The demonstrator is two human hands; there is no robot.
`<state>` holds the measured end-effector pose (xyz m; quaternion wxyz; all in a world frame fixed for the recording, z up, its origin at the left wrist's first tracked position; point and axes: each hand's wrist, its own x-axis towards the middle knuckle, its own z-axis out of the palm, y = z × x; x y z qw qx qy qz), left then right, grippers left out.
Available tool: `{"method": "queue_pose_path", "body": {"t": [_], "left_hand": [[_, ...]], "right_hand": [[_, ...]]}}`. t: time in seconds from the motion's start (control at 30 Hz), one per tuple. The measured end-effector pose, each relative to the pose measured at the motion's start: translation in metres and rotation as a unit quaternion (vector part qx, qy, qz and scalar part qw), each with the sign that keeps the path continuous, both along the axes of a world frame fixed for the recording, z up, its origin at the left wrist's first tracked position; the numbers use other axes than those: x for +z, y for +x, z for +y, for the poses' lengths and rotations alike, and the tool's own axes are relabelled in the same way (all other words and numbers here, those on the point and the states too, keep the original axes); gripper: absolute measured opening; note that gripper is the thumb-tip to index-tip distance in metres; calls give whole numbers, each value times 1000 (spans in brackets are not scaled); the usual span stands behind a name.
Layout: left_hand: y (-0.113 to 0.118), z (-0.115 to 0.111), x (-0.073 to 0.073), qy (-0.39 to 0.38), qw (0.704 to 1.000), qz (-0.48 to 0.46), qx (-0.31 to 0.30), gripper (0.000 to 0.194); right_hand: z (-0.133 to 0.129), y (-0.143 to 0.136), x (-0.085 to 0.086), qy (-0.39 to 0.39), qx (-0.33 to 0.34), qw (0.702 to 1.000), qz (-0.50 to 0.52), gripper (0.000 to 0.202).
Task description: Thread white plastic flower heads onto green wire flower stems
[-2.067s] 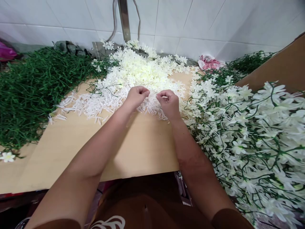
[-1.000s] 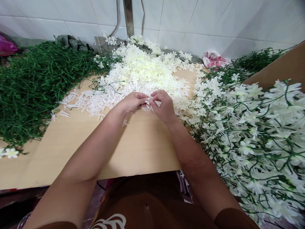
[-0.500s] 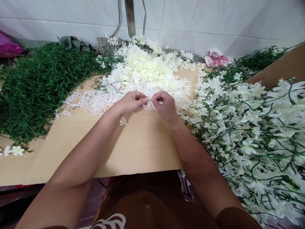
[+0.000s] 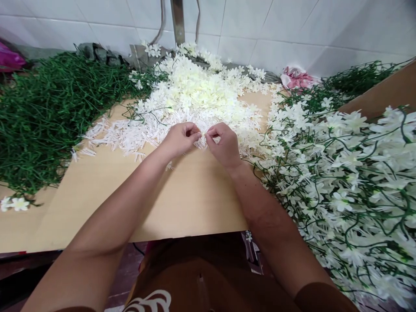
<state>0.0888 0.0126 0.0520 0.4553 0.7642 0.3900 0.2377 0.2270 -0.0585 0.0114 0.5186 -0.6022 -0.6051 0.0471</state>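
My left hand (image 4: 183, 138) and my right hand (image 4: 223, 142) meet fingertip to fingertip above the board, each in a pinch. Between them is a small pale yellow-white flower piece (image 4: 203, 134), mostly covered by the fingers; its exact part is too small to make out. Just behind the hands lie many thin white stamen pieces (image 4: 125, 135). Beyond these rises a heap of white artificial flower heads (image 4: 198, 84). One loose flower (image 4: 169, 165) rests on the board, partly hidden by my left forearm.
A brown board (image 4: 191, 199) covers the table. Green plastic stems (image 4: 55, 104) are piled at left. Finished-looking white flowers on green stems (image 4: 341, 199) fill the right side. A red-and-white cloth (image 4: 297, 79) lies by the tiled wall (image 4: 276, 26); a cardboard panel (image 4: 383, 93) stands at right.
Both hands stay pinched together in nearly the same place. The view has shifted slightly, and my left forearm now covers more of the loose flower.
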Motion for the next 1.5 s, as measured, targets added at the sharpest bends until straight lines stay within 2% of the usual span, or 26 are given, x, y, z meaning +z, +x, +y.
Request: {"method": "queue_pose_path", "body": {"t": [0.27,0.4,0.5,0.6,0.73,0.9,1.1,1.3,1.5], "left_hand": [[-1,-2,-1,-3,1000,-7,-4,11],[-2,-3,-6,12,1000,-2,-9,13],[-6,-2,-7,-2,1000,-9,-20,10],[-12,2,-5,-44,997,-53,-42,12],[-16,5,-3,-95,987,-127,-19,15],[-10,-1,-3,-110,987,-115,-14,15],[-8,-5,-2,-133,981,-139,-18,15],[-14,-2,-1,-153,978,-139,-28,21],[-16,0,-2,-126,982,-128,-50,20]], "right_hand": [[2,-5,-3,12,-22,997,-72,17],[2,-7,-4,4,-4,996,-86,15],[0,-5,-2,-13,32,999,-34,15],[-1,-3,1,-38,50,996,68,11],[1,-2,0,-68,64,975,201,9],[4,0,-1,-67,111,950,285,14],[2,-2,2,-61,130,939,312,22],[-2,-7,9,-69,118,953,272,30],[-4,-7,10,-61,114,960,247,29]]}}
